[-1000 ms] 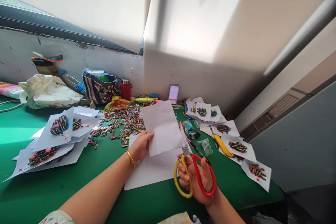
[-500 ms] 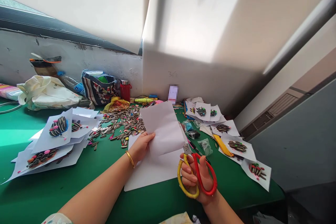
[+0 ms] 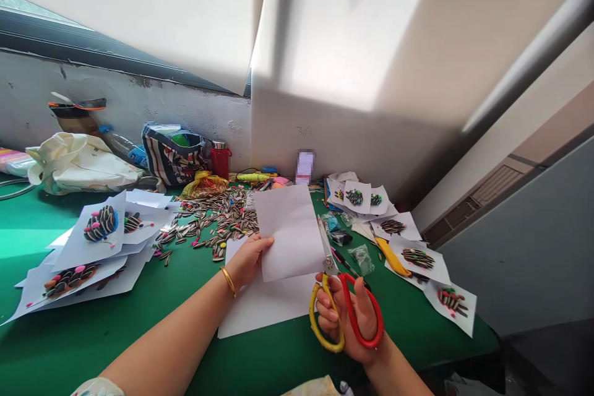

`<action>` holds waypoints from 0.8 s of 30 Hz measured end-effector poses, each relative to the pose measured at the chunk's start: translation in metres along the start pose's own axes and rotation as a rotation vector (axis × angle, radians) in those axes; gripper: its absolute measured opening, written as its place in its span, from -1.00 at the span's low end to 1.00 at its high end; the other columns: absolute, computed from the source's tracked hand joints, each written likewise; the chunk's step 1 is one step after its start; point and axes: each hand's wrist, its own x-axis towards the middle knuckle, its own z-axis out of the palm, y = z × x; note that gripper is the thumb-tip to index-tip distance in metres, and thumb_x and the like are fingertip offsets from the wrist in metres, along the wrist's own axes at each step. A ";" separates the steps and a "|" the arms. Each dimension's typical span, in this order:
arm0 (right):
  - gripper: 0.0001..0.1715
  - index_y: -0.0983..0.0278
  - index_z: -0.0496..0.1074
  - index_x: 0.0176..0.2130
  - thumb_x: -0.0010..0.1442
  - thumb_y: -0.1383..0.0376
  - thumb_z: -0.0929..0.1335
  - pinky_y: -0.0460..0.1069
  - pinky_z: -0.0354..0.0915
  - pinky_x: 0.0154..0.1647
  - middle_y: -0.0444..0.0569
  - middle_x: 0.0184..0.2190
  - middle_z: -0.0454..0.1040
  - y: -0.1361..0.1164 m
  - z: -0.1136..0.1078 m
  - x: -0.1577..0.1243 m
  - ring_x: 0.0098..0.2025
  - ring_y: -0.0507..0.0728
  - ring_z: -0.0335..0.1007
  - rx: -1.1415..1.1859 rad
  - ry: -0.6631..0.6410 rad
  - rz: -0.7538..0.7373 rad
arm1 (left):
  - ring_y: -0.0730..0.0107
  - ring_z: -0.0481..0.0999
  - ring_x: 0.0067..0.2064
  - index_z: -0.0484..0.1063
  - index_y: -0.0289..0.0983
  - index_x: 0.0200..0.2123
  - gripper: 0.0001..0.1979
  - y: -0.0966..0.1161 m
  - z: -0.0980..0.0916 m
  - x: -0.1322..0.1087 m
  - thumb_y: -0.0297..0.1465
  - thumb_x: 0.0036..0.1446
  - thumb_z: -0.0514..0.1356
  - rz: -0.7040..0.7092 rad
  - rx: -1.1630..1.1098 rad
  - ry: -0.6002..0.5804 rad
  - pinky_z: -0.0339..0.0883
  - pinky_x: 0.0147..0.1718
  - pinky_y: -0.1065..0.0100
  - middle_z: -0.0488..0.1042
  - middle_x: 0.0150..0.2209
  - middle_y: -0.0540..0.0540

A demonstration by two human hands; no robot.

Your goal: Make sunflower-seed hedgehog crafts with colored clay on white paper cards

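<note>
My left hand pinches the left edge of a white paper piece and holds it up above a larger white sheet lying on the green table. My right hand grips scissors with one yellow and one red handle. Their blades point up along the right edge of the held paper. A gold bangle sits on my left wrist.
A heap of sunflower seeds lies behind the paper. White cards with seed pictures cover the left, more cards the right. A striped bag, a red bottle, a white bag and a yellow knife stand around.
The scissor handles closed a little and opened again. The held paper shifted slightly and now hangs straighter. Both hands stay in nearly the same place.
</note>
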 end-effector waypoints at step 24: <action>-0.27 0.28 0.43 -0.04 0.06 -0.21 0.42 -0.17 0.04 -0.50 -0.14 -0.40 0.24 -0.005 0.005 0.005 -0.51 -0.10 -0.01 0.013 0.020 -0.050 | 0.13 0.60 -0.25 0.56 -0.31 -0.22 -0.64 -0.005 0.002 -0.001 -0.34 -0.15 0.42 -0.018 0.060 -0.135 0.40 -0.33 0.32 0.63 -0.23 -0.21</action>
